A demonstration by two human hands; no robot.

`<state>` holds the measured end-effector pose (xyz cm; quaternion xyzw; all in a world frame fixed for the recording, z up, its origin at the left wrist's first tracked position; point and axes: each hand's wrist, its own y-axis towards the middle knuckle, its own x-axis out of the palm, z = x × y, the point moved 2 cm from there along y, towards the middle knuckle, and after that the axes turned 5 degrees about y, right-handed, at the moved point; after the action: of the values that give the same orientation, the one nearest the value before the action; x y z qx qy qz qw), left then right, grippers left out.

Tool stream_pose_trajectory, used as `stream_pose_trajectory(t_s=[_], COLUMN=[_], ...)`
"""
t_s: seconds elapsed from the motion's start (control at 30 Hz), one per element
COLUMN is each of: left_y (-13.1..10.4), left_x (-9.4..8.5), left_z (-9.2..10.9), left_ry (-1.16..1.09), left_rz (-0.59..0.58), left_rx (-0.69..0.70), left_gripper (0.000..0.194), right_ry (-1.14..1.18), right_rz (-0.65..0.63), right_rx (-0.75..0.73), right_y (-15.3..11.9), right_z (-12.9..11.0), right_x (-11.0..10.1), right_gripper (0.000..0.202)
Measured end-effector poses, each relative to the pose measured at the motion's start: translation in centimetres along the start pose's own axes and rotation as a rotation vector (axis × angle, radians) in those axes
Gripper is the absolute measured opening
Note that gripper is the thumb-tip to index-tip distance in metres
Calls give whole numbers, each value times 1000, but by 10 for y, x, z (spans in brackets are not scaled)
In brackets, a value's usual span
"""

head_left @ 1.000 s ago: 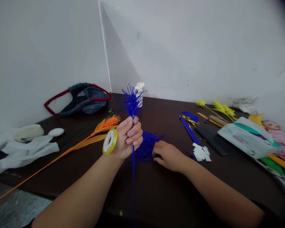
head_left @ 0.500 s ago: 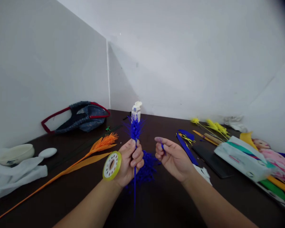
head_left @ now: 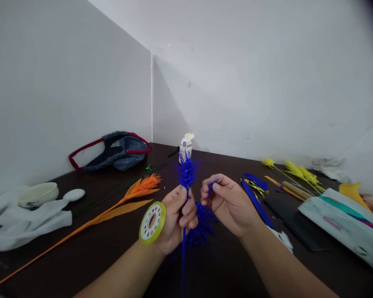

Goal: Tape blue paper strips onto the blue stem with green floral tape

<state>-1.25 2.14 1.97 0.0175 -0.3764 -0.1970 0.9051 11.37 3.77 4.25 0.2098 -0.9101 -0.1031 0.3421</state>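
Observation:
In the middle of the head view, my left hand pinches the stem of a blue paper wheat ear just under its bristly head, holding it upright. A roll of yellowish tape also sits at that hand, against the wrist side. To the right, my right hand is closed on a small twisted blue paper piece between thumb and fingers, a little apart from the ear. Behind and below both hands lies a pile of blue paper pieces, partly hidden by the left hand.
An orange paper wheat stalk lies left, near a pale bowl and white spoon. A denim bag and white bottle stand behind. On the right are yellow wheat ears, blue strips, a black flat object and a white packet.
The view has turned slightly left, so everything sits further right. My right hand has come closer to the blue wheat ear, and the small blue piece is tilted differently in its fingers.

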Motion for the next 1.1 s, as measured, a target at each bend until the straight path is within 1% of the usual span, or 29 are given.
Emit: stream_pose_trajectory(t_s=[0.27,0.43,0.5,0.6,0.67,0.73,0.83,0.93,1.1], left_y=[-2,-2,-1,-1,-1,-1,0,0,-1], left_x=[4,5,5,4,4,4,4,3,5], left_z=[1,1,1,0,0,0,-1,-1,1], left_ry=[28,30,33,38,46,54,57,62,79], left_rz=[14,18,26,41,43,35,20,16,7], left_rx=[13,-12,-15,-10,-3,4,11,8,-9], left_gripper=[23,20,19,18,18,19,19,18,16], right_ry=[-110,-224,-301,-496,-653,-798,-928,-944,-910], right_rz=[98,140,153,160,153,125,78,76,99], right_rx=[3,-92,-126,-157,-213,-320,-472,-516,-502], right_y=[-5,-3,-1,0,0,-2,-3,-3,-2], right_z=[2,5,7,7,4,0,-2,-1,2], right_x=[4,11,13,16,18,20,24,25,23], right_gripper=[7,9,10,11,12,14,18,18,17])
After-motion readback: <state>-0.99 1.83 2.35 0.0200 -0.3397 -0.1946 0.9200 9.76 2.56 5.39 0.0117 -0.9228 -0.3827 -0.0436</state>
